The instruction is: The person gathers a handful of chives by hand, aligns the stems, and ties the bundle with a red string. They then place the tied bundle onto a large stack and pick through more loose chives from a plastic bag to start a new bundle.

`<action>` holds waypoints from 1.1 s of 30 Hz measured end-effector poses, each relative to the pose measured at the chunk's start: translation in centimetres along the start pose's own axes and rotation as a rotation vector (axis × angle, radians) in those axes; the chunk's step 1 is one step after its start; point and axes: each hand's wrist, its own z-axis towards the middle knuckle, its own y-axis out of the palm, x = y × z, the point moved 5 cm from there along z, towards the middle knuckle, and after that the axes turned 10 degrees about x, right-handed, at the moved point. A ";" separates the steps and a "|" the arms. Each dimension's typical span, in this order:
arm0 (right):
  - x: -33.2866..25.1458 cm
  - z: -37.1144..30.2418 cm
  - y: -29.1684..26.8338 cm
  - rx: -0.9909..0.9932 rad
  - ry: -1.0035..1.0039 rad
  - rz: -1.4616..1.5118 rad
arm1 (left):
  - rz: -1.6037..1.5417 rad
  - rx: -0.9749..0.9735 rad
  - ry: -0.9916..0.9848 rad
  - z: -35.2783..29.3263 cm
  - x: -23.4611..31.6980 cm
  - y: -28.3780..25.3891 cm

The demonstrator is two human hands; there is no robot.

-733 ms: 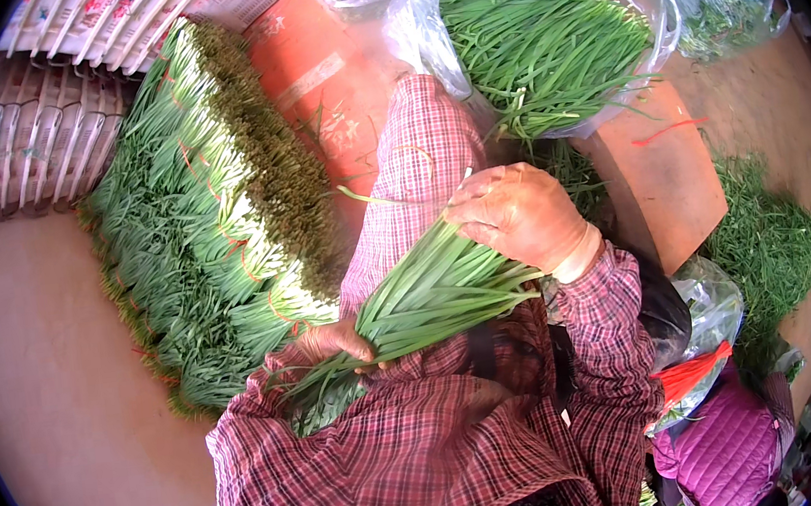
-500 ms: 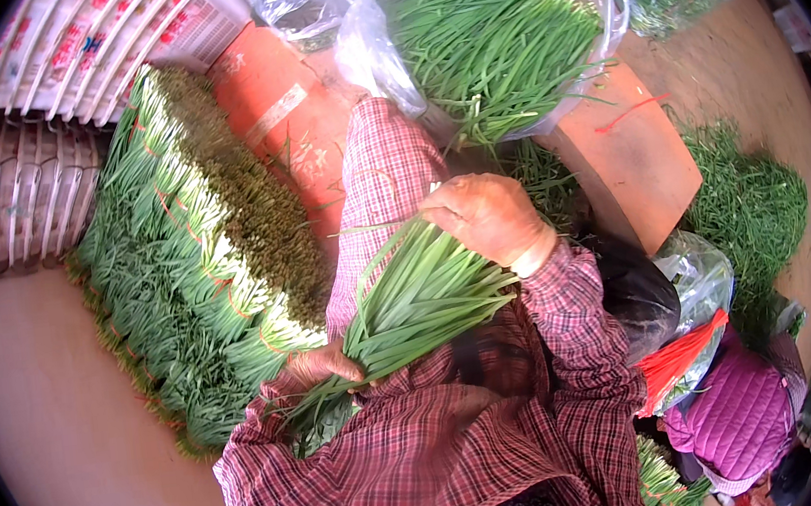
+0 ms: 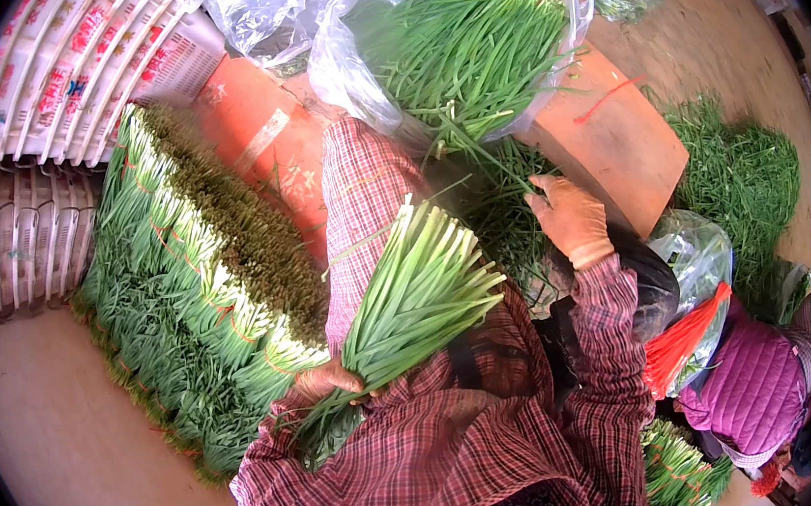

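Note:
My left hand [image 3: 330,378] is closed around the leafy lower end of a loose bunch of garlic chives [image 3: 420,296]. The bunch lies slanted over my lap, its pale cut ends pointing up and right. Apart from it, to the right, my right hand [image 3: 570,221] is closed at the fingertips, where a thin chive blade [image 3: 513,174] seems to be pinched. Below and beside those fingers lies a dark heap of loose green scraps [image 3: 506,218]. Ahead, a clear plastic bag [image 3: 339,72] stands open, full of loose chives [image 3: 472,43].
Tied chive bundles [image 3: 198,304] are stacked at left, near white slatted baskets [image 3: 80,70]. An orange board [image 3: 255,135] and an orange block [image 3: 621,136] flank the bag. Red ties [image 3: 687,347], a green heap [image 3: 739,178] and a person in a purple jacket [image 3: 751,385] are at right.
My right hand has left the top of the bunch and moved right and slightly down, over the loose scraps. My left hand still holds the bunch, whose cut ends now show. The view has shifted slightly.

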 end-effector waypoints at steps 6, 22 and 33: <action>-9.6 0.3 -3.0 0.011 -0.280 0.528 | 0.025 0.030 -0.001 -0.2 0.6 0.7; -5.8 -1.0 -2.9 0.262 -0.165 0.443 | 0.043 0.061 0.005 0.1 1.1 1.4; -8.0 -9.0 -1.0 -0.024 -0.209 0.746 | 0.077 0.078 -0.007 -0.1 1.4 1.4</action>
